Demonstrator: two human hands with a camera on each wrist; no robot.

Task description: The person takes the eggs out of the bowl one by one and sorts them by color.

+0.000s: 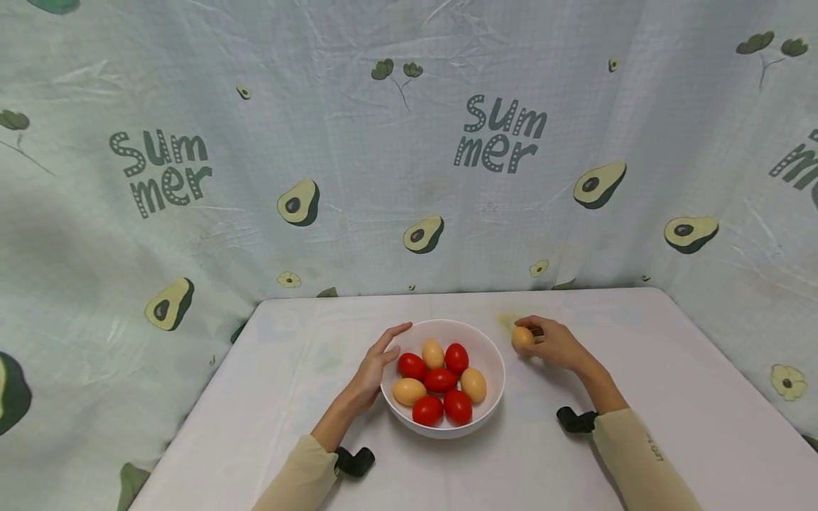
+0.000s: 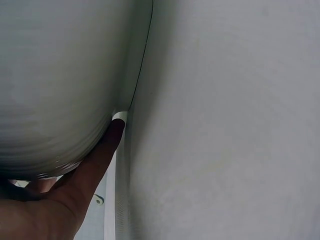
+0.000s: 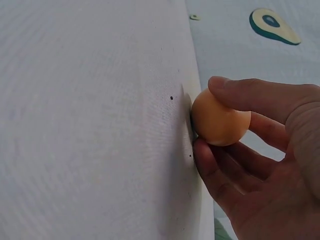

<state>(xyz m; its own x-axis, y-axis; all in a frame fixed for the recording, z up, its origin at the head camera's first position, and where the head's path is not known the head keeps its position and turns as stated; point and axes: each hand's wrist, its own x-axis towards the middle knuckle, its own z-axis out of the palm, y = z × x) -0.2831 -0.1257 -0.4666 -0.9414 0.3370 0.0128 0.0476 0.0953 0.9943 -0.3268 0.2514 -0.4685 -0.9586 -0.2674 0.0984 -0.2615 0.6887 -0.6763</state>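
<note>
A white bowl [image 1: 441,431] sits near the middle of the table, holding several glossy red eggs [image 1: 440,380] and 3 tan eggs [image 1: 473,385]. My left hand [image 1: 373,370] grips the bowl's left side, thumb at the rim and fingers along the outer wall. In the left wrist view, a finger lies low against the bowl's wall [image 2: 55,85], close to the tabletop. Right of the bowl, my right hand [image 1: 554,343] pinches another tan egg [image 1: 522,337] between thumb and fingertips. The right wrist view shows this egg [image 3: 220,119] right at the table surface.
The table [image 1: 307,355] has a pale cover, with a faint yellowish patch [image 1: 508,321] behind the held egg. A curtain [image 1: 358,142] printed with avocados hangs behind and beside it. Black wrist devices [image 1: 355,462] sit at both sleeve ends.
</note>
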